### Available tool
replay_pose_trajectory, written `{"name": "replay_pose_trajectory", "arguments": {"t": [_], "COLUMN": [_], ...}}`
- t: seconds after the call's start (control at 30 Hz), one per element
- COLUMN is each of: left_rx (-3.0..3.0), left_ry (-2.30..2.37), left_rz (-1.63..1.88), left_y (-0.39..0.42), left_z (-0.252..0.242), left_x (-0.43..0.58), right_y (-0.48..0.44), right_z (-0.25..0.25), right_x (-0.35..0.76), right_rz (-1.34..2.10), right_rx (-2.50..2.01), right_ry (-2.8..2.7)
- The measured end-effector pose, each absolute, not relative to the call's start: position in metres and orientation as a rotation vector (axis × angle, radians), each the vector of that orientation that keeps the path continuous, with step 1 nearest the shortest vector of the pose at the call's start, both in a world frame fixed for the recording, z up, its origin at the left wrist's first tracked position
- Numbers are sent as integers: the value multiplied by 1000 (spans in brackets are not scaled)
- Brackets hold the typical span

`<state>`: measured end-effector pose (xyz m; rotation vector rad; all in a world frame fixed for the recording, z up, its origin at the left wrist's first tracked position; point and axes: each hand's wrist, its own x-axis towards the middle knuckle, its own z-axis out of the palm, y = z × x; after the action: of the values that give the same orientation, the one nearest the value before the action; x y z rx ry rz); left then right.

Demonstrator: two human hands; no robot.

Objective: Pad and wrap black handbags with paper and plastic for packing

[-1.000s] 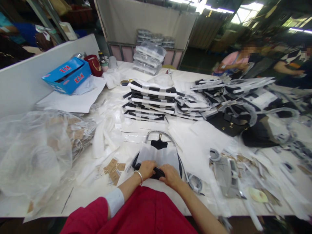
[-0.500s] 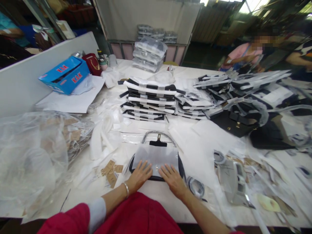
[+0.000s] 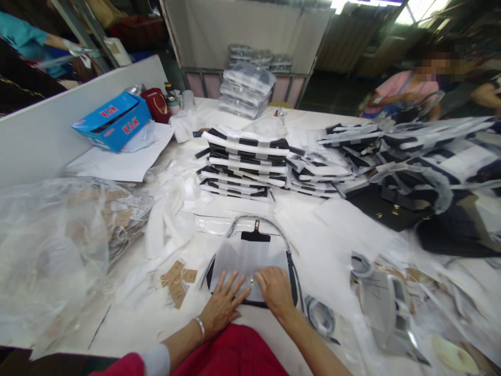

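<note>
A black handbag [image 3: 253,261] wrapped in thin white paper lies flat on the table [image 3: 129,313] right in front of me, its curved handle pointing away. My left hand [image 3: 224,303] rests flat on the near left of the bag, fingers spread. On the near right of the bag, my right hand [image 3: 274,289] has its fingers bent down onto the paper beside a small metal fitting. Neither hand holds anything that I can see.
A stack of wrapped black-and-white bags [image 3: 242,162] stands behind. More bags [image 3: 391,151] spread to the right. A big clear plastic sack [image 3: 50,245] fills the left. Brown tags [image 3: 178,279], a blue box [image 3: 111,120] and a tape dispenser [image 3: 385,308] lie around. People work at the back right.
A second ago both hands gripped the bag's near edge. They then opened flat on the paper. Now the right hand's fingers curl at the bag's middle.
</note>
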<state>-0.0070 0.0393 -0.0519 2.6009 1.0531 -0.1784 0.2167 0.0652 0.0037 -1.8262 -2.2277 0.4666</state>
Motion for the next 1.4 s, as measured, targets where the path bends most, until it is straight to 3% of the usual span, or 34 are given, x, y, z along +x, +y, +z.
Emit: {"name": "replay_pose_trajectory", "arguments": {"t": [0.2, 0.37, 0.5, 0.63, 0.8, 1.07, 1.4], "left_rx": [2586, 2448, 2264, 2244, 1942, 2440, 2584], "left_ry": [989, 970, 1058, 1430, 1603, 1044, 1057], "left_rz": [-126, -149, -152, 251, 131, 245, 634], "left_y": [39, 57, 108, 181, 232, 137, 96], "left_z": [-48, -13, 17, 16, 4, -1, -8], "left_x": [-10, -2, 29, 70, 97, 60, 35], "right_y": [70, 65, 68, 68, 70, 71, 71], "right_z": [-29, -49, -51, -51, -49, -49, -46], "right_x": [203, 211, 211, 210, 210, 207, 212], "right_rz": [286, 282, 290, 308, 314, 355, 287], "right_rx": [-1641, -1633, -1624, -1643, -1653, -1651, -1603], "right_ry": [-2416, -2437, -2428, -2423, -2419, -2284, -2327]}}
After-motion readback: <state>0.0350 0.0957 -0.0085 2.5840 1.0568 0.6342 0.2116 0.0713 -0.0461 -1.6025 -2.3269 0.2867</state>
